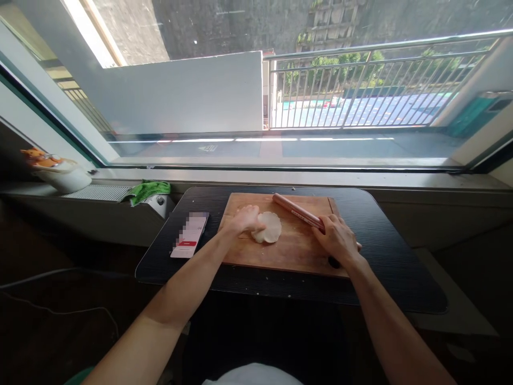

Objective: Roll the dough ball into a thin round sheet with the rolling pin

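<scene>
One dough disc [270, 228], one rolling pin [297, 210]
Left hand [246, 218] pinches disc edge; right hand [339, 236] grips pin; board [280, 258] beneath both.

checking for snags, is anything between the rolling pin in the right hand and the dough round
Nothing visible stands in the way: only the surface of the wooden cutting board shows between the rolling pin in the right hand and the dough round. The left hand is at the dough's left edge, away from the pin.

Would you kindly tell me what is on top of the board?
On the board is the dough, the left grip touching it; the rolling pin slants across, held by the right grip. What lies beneath them is covered, so unseen.
</scene>
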Tool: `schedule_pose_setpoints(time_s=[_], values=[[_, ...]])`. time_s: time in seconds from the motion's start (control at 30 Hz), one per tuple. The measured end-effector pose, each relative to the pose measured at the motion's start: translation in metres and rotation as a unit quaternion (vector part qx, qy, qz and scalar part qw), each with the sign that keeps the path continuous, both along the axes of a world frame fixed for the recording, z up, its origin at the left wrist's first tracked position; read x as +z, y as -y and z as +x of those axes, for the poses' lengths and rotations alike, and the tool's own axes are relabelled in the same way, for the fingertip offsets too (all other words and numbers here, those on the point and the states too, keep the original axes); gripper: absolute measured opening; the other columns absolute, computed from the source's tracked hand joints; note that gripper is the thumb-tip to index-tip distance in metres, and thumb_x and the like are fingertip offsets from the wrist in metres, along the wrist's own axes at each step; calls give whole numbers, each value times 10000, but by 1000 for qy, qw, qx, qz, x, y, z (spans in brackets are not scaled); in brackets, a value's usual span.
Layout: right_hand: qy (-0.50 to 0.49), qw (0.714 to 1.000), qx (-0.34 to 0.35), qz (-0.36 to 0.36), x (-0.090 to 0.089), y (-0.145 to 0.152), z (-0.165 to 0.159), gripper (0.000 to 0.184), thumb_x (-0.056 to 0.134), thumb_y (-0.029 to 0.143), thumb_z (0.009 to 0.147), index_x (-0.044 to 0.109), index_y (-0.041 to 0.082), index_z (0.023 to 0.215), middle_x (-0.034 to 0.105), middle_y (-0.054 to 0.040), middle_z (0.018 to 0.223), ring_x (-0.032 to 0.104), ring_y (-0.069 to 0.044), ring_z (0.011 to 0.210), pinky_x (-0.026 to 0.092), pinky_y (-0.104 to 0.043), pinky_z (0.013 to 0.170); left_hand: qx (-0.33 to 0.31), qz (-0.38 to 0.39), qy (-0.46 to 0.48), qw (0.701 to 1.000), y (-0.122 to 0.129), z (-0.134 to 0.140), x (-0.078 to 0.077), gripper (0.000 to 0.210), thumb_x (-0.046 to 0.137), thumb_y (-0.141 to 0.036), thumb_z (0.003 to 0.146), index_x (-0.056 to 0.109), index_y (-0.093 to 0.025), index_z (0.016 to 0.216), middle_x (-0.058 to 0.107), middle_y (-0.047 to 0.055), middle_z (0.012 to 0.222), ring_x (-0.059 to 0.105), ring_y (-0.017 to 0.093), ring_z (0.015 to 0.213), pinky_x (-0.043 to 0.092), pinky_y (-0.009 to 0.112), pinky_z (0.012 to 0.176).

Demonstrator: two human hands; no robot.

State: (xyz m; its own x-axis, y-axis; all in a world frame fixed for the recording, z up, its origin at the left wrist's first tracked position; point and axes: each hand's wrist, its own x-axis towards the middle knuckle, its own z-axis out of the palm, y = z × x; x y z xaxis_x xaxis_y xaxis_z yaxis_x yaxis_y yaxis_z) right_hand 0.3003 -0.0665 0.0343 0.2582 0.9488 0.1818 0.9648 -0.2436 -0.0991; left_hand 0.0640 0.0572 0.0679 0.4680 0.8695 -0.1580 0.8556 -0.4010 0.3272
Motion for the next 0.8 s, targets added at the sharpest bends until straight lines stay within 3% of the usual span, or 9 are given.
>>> schedule_pose_setpoints(time_s=[0.1, 0.17, 0.27, 0.33, 0.4, 0.5, 0.6, 0.7, 0.8], values=[[-1, 1000, 0, 8, 0, 1, -2, 289, 525, 343, 967, 684, 172, 1139, 684, -117, 1136, 594, -279, 1103, 473, -358, 848, 20, -24, 40, 999, 2, -5, -5, 205, 678, -204, 770, 645, -168, 969, 725, 76, 998, 682, 225, 916, 507, 272, 730], [-1, 1000, -1, 14, -1, 2, -2, 294, 519, 339, 969, 678, 172, 1151, 681, -119, 1147, 594, -281, 1106, 476, -361, 848, 44, -53, 115, 991, 7, -7, -11, 176, 645, -170, 801, 627, -172, 975, 715, 53, 952, 678, 196, 866, 497, 251, 686], [1, 1000, -2, 19, -3, 4, -3, 298, 507, 335, 971, 674, 170, 1154, 680, -126, 1149, 595, -288, 1100, 481, -371, 843, 85, -94, 263, 956, 16, -10, -21, 296, 596, -165, 874, 573, -165, 1170, 694, 24, 873, 674, 166, 774, 504, 241, 650], [2, 1000, 1, 21, -4, 3, -3, 293, 506, 340, 968, 678, 169, 1133, 684, -131, 1127, 597, -296, 1088, 486, -382, 839, 115, -81, 318, 937, 21, -14, -27, 403, 546, -160, 918, 492, -158, 1318, 691, 21, 862, 675, 158, 746, 516, 246, 655], [2, 1000, 3, 27, -4, 2, -2, 287, 504, 341, 965, 681, 171, 1113, 685, -136, 1109, 601, -303, 1079, 490, -391, 833, 125, -26, 291, 948, 28, -20, -32, 395, 560, -136, 909, 525, -154, 1302, 695, 38, 891, 679, 174, 780, 532, 280, 717], [-18, 999, 32, 27, -1, 1, 4, 260, 520, 331, 949, 687, 186, 1084, 688, -125, 1073, 618, -295, 1037, 492, -384, 823, 89, 97, 175, 976, 42, -35, -35, 202, 624, -153, 882, 660, -176, 1080, 688, 75, 989, 673, 237, 915, 531, 360, 837], [-66, 992, 105, 29, 3, 8, 15, 226, 538, 343, 928, 692, 210, 1027, 685, -95, 1007, 635, -258, 942, 495, -364, 814, 36, 197, 142, 969, 59, -49, -36, 146, 596, -173, 910, 683, -195, 1024, 678, 83, 1064, 637, 265, 1040, 516, 396, 924], [-95, 981, 166, 15, 6, 20, 26, 244, 532, 330, 902, 702, 211, 1030, 686, -92, 1001, 636, -249, 935, 497, -370, 850, -26, 224, 165, 960, 77, -54, -42, 207, 553, -160, 929, 676, -184, 1094, 691, 82, 1100, 620, 255, 1071, 500, 410, 978], [-89, 981, 171, -37, 14, 18, 22, 333, 542, 349, 869, 711, 207, 1120, 698, -113, 1111, 643, -273, 1003, 485, -418, 924, -50, 230, 175, 956, 92, -50, -53, 286, 553, -191, 939, 644, -162, 1209, 683, 106, 1187, 605, 262, 1101, 480, 442, 1012]])
